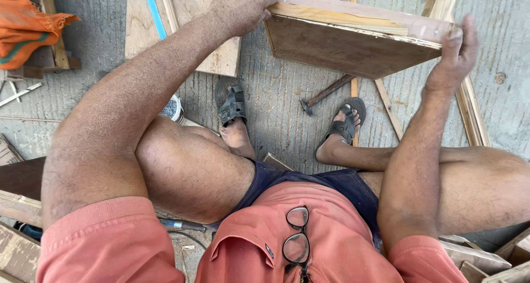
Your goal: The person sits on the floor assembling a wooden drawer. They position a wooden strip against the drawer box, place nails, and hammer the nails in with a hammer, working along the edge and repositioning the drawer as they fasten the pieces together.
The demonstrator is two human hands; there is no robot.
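we note the wooden panel (353,46) first: a flat board with a lighter strip of framing along its top edge, held up off the concrete floor (276,101) and tilted, its brown underside turned toward the head camera. it hangs in front of the knees, above the feet, between the two hands.

the left hand (240,7) wraps over the panel's left corner, fingers curled closed around the edge. the right hand (455,54) presses against the right end, thumb on the near side and fingers reaching up past the corner, clamped on the board too. we judge the two-ended hold keeps the panel level enough to look along or turn (a single grip would let it swing).

below it a hammer (326,92) lies on the floor, head near the right sandal (345,123), handle running under the panel, close at hand. the left sandal (232,103) is planted flat, legs spread, which leaves room for the board between the knees.

thin wooden battens (389,109) cross the floor under and beside the right foot. another plywood sheet (182,23) with a blue stripe lies flat to the left, partly under the left forearm.

packages: a small round white container (174,107) with printed colour on its side sits just beside the left knee, mostly hidden by the leg; label too small to tell. an orange cloth (27,26) is draped over timber at the far left. black-rimmed glasses (297,236) hang from the collar of the salmon shirt (248,244).
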